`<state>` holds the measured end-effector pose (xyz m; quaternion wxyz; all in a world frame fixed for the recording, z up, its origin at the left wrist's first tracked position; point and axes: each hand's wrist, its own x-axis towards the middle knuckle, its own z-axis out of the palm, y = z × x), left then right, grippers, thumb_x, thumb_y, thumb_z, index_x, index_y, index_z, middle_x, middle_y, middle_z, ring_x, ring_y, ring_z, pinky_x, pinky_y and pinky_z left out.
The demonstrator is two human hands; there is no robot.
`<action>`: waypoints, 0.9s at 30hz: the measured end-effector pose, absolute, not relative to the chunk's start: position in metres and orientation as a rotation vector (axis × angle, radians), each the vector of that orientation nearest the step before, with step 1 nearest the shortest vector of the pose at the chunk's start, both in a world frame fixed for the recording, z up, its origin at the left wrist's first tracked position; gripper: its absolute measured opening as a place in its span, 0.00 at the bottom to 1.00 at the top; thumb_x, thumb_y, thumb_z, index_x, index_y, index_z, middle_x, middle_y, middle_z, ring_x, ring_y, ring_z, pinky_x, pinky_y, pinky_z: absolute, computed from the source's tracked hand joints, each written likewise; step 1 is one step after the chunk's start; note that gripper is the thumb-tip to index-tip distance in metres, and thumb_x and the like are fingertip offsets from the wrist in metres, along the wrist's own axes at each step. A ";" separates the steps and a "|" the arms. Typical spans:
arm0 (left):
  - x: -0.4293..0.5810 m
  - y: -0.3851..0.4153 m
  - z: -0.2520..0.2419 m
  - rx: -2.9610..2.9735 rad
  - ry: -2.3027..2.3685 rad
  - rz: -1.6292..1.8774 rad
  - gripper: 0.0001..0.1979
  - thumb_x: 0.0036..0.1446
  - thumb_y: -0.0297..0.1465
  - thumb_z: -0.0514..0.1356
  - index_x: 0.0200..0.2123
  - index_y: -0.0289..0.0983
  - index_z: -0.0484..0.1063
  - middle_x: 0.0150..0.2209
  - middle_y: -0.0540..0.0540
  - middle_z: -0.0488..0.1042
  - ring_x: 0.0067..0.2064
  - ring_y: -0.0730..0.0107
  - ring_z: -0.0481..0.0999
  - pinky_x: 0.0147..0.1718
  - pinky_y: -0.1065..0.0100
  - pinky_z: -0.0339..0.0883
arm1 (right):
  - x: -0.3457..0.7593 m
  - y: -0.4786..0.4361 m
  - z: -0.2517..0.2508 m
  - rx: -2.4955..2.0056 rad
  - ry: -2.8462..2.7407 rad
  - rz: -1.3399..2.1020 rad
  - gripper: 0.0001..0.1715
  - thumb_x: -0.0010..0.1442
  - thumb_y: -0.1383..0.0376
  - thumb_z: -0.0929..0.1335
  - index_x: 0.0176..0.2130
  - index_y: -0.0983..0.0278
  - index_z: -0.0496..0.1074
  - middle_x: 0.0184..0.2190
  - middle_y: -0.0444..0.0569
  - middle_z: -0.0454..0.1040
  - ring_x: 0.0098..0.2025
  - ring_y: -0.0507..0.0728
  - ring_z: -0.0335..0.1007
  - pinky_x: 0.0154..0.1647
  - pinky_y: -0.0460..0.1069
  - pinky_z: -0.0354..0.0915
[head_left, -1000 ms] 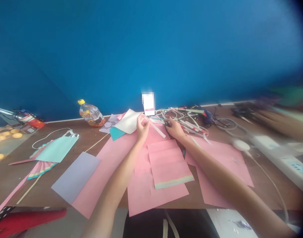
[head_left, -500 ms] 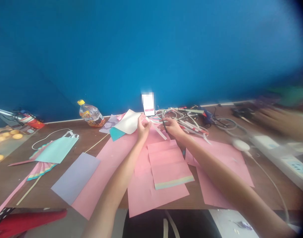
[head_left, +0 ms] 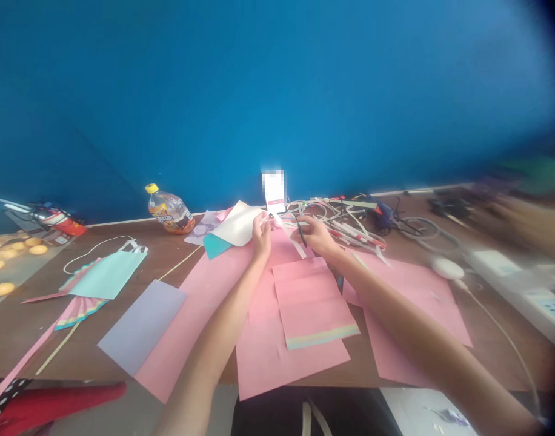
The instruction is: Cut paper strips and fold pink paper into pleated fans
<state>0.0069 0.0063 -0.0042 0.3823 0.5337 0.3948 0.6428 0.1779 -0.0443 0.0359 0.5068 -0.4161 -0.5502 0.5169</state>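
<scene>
My left hand (head_left: 262, 235) is raised over the far middle of the table and pinches the upper end of a narrow white paper strip (head_left: 290, 238). My right hand (head_left: 317, 235) is closed on a small pair of dark scissors (head_left: 300, 231) right beside the strip. Below both hands lie several pink paper sheets (head_left: 305, 303), one folded with a pale yellow edge. A white sheet (head_left: 235, 225) over a teal piece (head_left: 215, 244) lies just left of my left hand.
A phone (head_left: 274, 192) stands against the blue wall behind my hands. A plastic bottle (head_left: 171, 210) lies at back left; a lilac sheet (head_left: 141, 326), a teal paper bag (head_left: 105, 274) and a folded fan (head_left: 77, 307) lie left. Cables and paper strips (head_left: 350, 225) pile at right, by a power strip (head_left: 523, 284).
My right hand has lifted the scissors off the table and brought them to the strip that my left hand holds. The view has shifted slightly.
</scene>
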 end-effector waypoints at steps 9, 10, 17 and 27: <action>0.009 -0.003 0.012 1.572 0.739 1.089 0.15 0.57 0.37 0.56 0.42 0.38 0.78 0.39 0.44 0.77 0.37 0.68 0.73 0.34 0.69 0.65 | 0.171 -0.048 0.033 -0.980 -1.192 1.273 0.35 0.42 0.62 0.75 0.48 0.59 0.61 0.26 0.40 0.73 0.24 0.49 0.64 0.23 0.43 0.56; 0.008 -0.004 0.013 1.536 0.717 1.062 0.15 0.56 0.37 0.57 0.43 0.38 0.77 0.39 0.44 0.77 0.35 0.69 0.73 0.33 0.69 0.65 | 0.171 -0.047 0.032 -0.997 -1.147 1.283 0.38 0.42 0.62 0.76 0.51 0.59 0.61 0.26 0.40 0.73 0.23 0.49 0.63 0.22 0.43 0.55; 0.002 -0.004 0.014 1.496 0.633 0.922 0.20 0.53 0.40 0.63 0.48 0.38 0.76 0.41 0.44 0.76 0.41 0.66 0.72 0.43 0.67 0.62 | 0.169 -0.040 0.023 -0.952 -0.786 1.492 0.37 0.38 0.68 0.76 0.49 0.60 0.68 0.28 0.40 0.72 0.26 0.50 0.67 0.24 0.44 0.61; 0.003 0.000 0.009 1.418 0.669 1.029 0.17 0.52 0.42 0.64 0.37 0.34 0.74 0.35 0.45 0.74 0.36 0.71 0.72 0.37 0.69 0.64 | 0.168 -0.040 0.022 -1.060 -0.815 1.444 0.34 0.40 0.67 0.75 0.48 0.63 0.68 0.23 0.41 0.72 0.21 0.50 0.65 0.17 0.43 0.55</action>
